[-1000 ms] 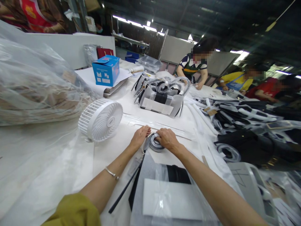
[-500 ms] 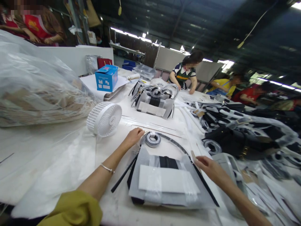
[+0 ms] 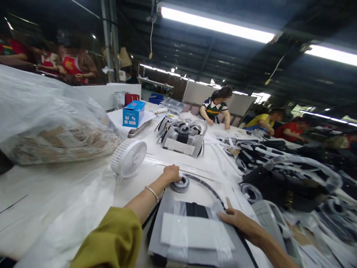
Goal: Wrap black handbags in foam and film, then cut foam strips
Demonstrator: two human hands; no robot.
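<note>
My left hand (image 3: 170, 173) is closed on a coiled black-and-grey strap roll (image 3: 181, 183) lying on the white table (image 3: 134, 186). A black strap (image 3: 208, 188) runs in an arc from the roll toward my right hand (image 3: 240, 223). That hand lies with fingers stretched along the right edge of a grey bag wrapped in clear plastic (image 3: 192, 232), touching the strap there. A white card shows on top of the bag.
A small white fan (image 3: 128, 157) stands left of the roll. A large plastic sack of brown material (image 3: 52, 126) fills the left. A blue box (image 3: 134, 113) and another wrapped bag (image 3: 182, 139) sit farther back. Black bags and straps (image 3: 281, 175) pile at right. Other people work across the table.
My left hand has closed onto the strap roll. My right hand moved from the roll down to the bag's right edge, drawing out the strap. The camera tilted up.
</note>
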